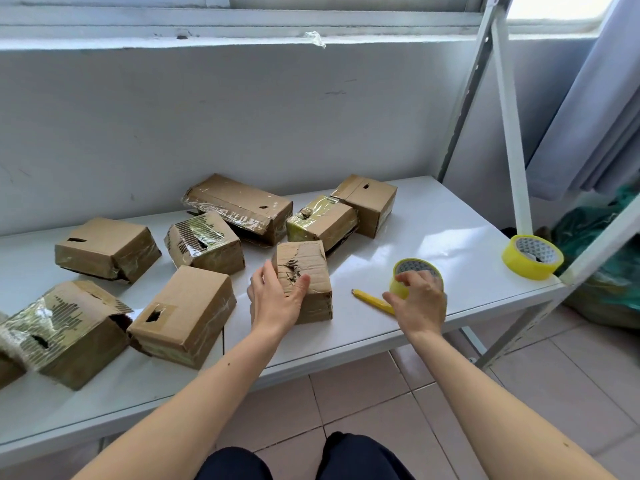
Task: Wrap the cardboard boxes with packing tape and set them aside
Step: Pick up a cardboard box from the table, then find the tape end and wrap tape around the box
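Fingers (300,284) of left hand (277,299) curled round torn box (304,271) mid-table (433,220); seven other boxes sat behind and left. Right hand (420,303) gripped tape roll (414,271), cutter (370,298) just beside. Spare roll (531,258) far right.

I'm in a plain packing or storage room: a white metal shelf table (433,220) with slotted steel uprights (464,109) stands against a scuffed bare wall (207,116) under a window sill (173,39). Battered taped cardboard boxes (239,206) crowd the far left of the shelf, a curtain (595,116) hangs far right, and the floor (381,403) is tiled.
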Tool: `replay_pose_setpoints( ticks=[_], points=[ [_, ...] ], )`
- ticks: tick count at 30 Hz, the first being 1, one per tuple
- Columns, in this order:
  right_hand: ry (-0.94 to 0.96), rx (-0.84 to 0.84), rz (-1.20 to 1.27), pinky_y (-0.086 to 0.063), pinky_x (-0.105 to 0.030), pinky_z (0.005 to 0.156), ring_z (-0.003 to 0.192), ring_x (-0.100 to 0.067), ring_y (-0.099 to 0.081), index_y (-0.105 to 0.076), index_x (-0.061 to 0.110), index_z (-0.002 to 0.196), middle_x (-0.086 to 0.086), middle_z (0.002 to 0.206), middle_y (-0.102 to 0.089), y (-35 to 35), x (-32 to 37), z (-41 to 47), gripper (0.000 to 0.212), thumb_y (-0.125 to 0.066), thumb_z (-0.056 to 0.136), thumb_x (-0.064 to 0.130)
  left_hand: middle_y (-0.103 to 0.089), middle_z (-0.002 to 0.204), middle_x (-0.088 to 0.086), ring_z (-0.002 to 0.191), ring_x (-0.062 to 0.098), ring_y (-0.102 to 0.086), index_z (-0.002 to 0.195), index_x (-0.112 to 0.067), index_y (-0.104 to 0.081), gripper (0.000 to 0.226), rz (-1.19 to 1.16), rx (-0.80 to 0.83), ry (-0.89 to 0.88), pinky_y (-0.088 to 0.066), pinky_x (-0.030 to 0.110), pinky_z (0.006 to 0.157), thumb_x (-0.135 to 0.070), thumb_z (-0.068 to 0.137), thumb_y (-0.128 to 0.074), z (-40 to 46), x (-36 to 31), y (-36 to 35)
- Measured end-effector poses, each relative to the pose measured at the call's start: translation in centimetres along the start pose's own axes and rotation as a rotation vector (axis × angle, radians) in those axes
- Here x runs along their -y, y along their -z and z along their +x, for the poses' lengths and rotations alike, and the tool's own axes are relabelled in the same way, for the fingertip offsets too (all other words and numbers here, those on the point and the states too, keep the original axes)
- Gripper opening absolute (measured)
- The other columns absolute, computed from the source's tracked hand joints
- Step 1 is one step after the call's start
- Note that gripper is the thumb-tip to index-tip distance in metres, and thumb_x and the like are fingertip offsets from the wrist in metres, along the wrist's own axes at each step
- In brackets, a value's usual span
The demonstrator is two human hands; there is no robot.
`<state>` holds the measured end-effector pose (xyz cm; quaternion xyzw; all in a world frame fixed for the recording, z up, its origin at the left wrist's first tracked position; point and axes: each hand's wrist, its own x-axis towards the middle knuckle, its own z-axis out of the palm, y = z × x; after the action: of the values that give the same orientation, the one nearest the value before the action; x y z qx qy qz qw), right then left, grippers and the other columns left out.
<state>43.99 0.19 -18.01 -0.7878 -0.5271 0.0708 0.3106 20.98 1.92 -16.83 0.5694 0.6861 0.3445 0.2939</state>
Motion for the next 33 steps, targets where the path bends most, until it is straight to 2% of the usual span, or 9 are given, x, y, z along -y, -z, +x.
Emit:
replay_pose_setpoints(
  ticks=[4, 8, 14, 17, 19, 21, 23, 28, 33],
  points=[
    [-0.077, 0.082, -0.211, -0.026, -0.037, 0.102, 0.128, -0.027, -0.036, -0.068, 0.022, 0.12, -0.004, 0.131, -0.057, 1.0, -1.4, 1.3, 0.04, -0.066, 0.088, 0.047, -0.039, 0.15, 0.011, 0.14, 0.029, -0.028, 0.149, -0.011, -0.037, 0.097, 0.028, -0.077, -0.076, -0.026, 0.045, 0.114, -0.079, 0.08, -0.044, 0.0, -0.6, 0.1],
    [-0.07, 0.123, -0.183, -0.016, -0.038, 0.104, 0.125, -0.025, -0.035, -0.075, 0.027, 0.096, -0.001, 0.117, -0.065, 0.8, -1.2, 1.7, 0.022, -0.059, 0.094, 0.042, -0.043, 0.148, 0.011, 0.138, 0.028, -0.032, 0.145, -0.01, -0.044, 0.102, 0.021, -0.107, -0.148, -0.028, 0.044, 0.114, -0.087, 0.078, -0.036, 0.3, -1.2, 0.1],
    [-0.078, 0.051, 0.071, -0.02, -0.037, 0.097, 0.119, -0.024, -0.045, -0.078, 0.029, 0.099, 0.001, 0.112, -0.068, 1.5, 1.1, 2.0, 0.018, -0.063, 0.093, 0.037, -0.045, 0.149, 0.008, 0.139, 0.025, -0.034, 0.144, -0.009, -0.047, 0.07, 0.034, -0.108, -0.253, -0.027, 0.038, 0.114, -0.056, 0.092, -0.053, 0.1, -2.5, 0.3],
    [-0.14, 0.023, 0.39, -0.024, -0.036, 0.096, 0.105, -0.022, -0.057, -0.079, 0.027, 0.095, 0.003, 0.098, -0.071, 2.7, 3.7, 2.2, 0.014, -0.069, 0.09, 0.036, -0.057, 0.139, 0.008, 0.131, 0.022, -0.047, 0.137, -0.009, -0.056, 0.052, -0.061, -0.083, -0.331, -0.035, 0.033, 0.109, -0.041, 0.097, -0.059, -0.3, -3.7, 0.7],
    [-0.177, 0.022, 0.699, -0.04, -0.037, 0.098, 0.095, -0.021, -0.063, -0.079, 0.022, 0.093, 0.006, 0.089, -0.072, 3.8, 5.7, 2.1, 0.013, -0.074, 0.087, 0.033, -0.066, 0.125, 0.006, 0.117, 0.02, -0.059, 0.129, -0.01, -0.064, 0.042, -0.172, -0.006, -0.338, -0.047, 0.035, 0.103, -0.035, 0.095, -0.064, -0.5, -5.0, 1.1],
    [-0.207, 0.065, 0.982, -0.053, -0.023, 0.076, 0.08, -0.015, -0.065, -0.077, 0.01, 0.096, 0.004, 0.081, -0.07, 5.0, 7.8, 1.7, 0.019, -0.074, 0.087, 0.027, -0.072, 0.111, 0.003, 0.105, 0.018, -0.067, 0.124, -0.009, -0.067, 0.042, -0.331, 0.152, -0.302, -0.054, 0.035, 0.097, -0.033, 0.089, -0.07, -0.7, -6.3, 1.5],
    [-0.227, 0.133, 1.138, -0.05, -0.012, 0.058, 0.064, -0.007, -0.061, -0.074, 0.004, 0.092, 0.002, 0.075, -0.068, 5.6, 9.4, 1.0, 0.019, -0.073, 0.088, 0.023, -0.073, 0.109, 0.003, 0.102, 0.014, -0.068, 0.123, -0.007, -0.066, 0.044, -0.451, 0.307, -0.274, -0.054, 0.028, 0.096, -0.024, 0.084, -0.076, -1.0, -7.6, 1.9],
    [-0.206, 0.287, 1.217, -0.055, -0.027, 0.069, 0.065, -0.008, -0.065, -0.074, 0.014, 0.079, 0.003, 0.069, -0.071, 5.7, 11.3, -1.0, 0.017, -0.071, 0.088, 0.028, -0.073, 0.109, 0.015, 0.099, 0.021, -0.072, 0.123, -0.001, -0.063, 0.044, -0.601, 0.365, -0.298, -0.057, 0.028, 0.088, 0.006, 0.082, -0.075, -1.7, -8.2, 2.5],
    [-0.057, 0.263, 1.108, -0.053, -0.016, 0.065, 0.07, -0.006, -0.065, -0.071, 0.011, 0.085, -0.001, 0.076, -0.069, 5.4, 11.4, -1.4, 0.026, -0.069, 0.087, 0.037, -0.076, 0.099, 0.007, 0.092, 0.019, -0.074, 0.112, -0.01, -0.066, 0.031, -0.645, 0.358, -0.269, -0.059, 0.029, 0.08, 0.007, 0.086, -0.069, -2.1, -6.9, 3.7]
  ],
)
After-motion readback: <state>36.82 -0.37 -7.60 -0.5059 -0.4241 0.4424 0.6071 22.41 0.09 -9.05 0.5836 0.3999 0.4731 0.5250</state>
